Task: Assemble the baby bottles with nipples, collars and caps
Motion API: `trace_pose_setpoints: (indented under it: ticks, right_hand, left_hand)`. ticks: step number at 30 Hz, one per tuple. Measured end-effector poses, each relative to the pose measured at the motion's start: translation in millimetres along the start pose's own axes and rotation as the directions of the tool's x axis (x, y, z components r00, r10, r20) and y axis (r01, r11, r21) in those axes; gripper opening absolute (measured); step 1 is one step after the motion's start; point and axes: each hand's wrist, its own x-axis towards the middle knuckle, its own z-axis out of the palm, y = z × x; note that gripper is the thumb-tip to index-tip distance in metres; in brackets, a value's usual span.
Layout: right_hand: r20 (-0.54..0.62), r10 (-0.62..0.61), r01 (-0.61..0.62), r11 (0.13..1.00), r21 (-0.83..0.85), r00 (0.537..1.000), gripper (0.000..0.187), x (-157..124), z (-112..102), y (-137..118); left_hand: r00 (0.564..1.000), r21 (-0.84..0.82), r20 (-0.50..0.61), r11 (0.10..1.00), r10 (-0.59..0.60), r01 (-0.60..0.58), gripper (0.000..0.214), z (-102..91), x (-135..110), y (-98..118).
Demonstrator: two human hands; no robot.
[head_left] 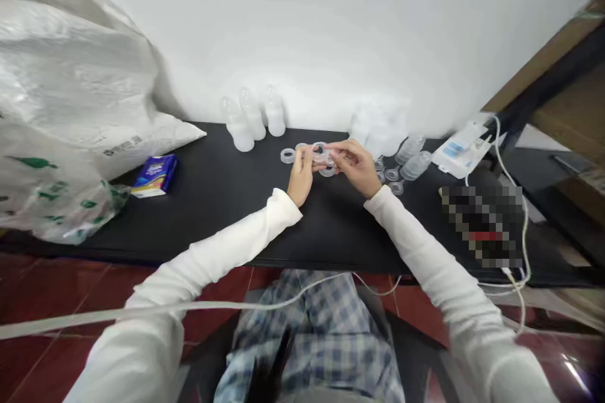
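Over the middle of the black table, my left hand (301, 175) is closed on a translucent bottle collar ring (319, 151). My right hand (355, 165) meets it from the right, its thumb and fingers pinched at the ring's right edge. What those fingertips hold is too small and clear to make out. Loose collar rings lie just beyond and beneath the hands, one ring (287, 155) to the left. Three frosted baby bottles (239, 129) with domed tops stand at the back left. Small clear nipples (391, 174) lie right of my right hand.
Clear bottle caps (416, 165) and a cloudy plastic bag (378, 126) sit at the back right. Beyond them are a white case (460, 150) and a cable. A blue tissue pack (155, 175) and large white bags (70, 88) occupy the left. Another cable crosses my lap.
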Motion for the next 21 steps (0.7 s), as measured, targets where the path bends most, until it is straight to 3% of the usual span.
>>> trace_pose_setpoints:
  ticks: [4, 8, 11, 16, 21]
  right_hand:
    - [-0.063, -0.069, 0.059, 0.987, -0.153, 0.996, 0.027, -5, 4, 4]
    - [-0.110, -0.205, 0.148, 0.910, -0.388, 0.972, 0.020, -11, 5, 3]
    - [-0.116, -0.238, 0.163, 0.878, -0.451, 0.964, 0.017, -13, 5, 3]
    - [-0.120, -0.133, 0.073, 0.910, -0.407, 0.984, 0.014, -14, 7, 9]
    - [-0.229, -0.014, -0.067, 0.938, -0.340, 0.973, 0.024, -14, 6, 12]
  left_hand:
    - [1.000, 0.070, 0.021, 0.997, 0.019, -0.020, 0.051, 1.9, -7, 2]
    - [1.000, 0.118, -0.003, 0.993, 0.031, -0.030, 0.053, 2.2, -12, 2]
    - [0.999, 0.129, -0.006, 0.991, 0.033, -0.032, 0.053, 2.0, -13, 2]
    - [0.998, 0.129, 0.053, 0.991, 0.036, -0.043, 0.051, 4.3, -18, 4]
    - [0.991, 0.101, 0.123, 0.993, 0.056, -0.068, 0.050, 6.8, -24, 7]
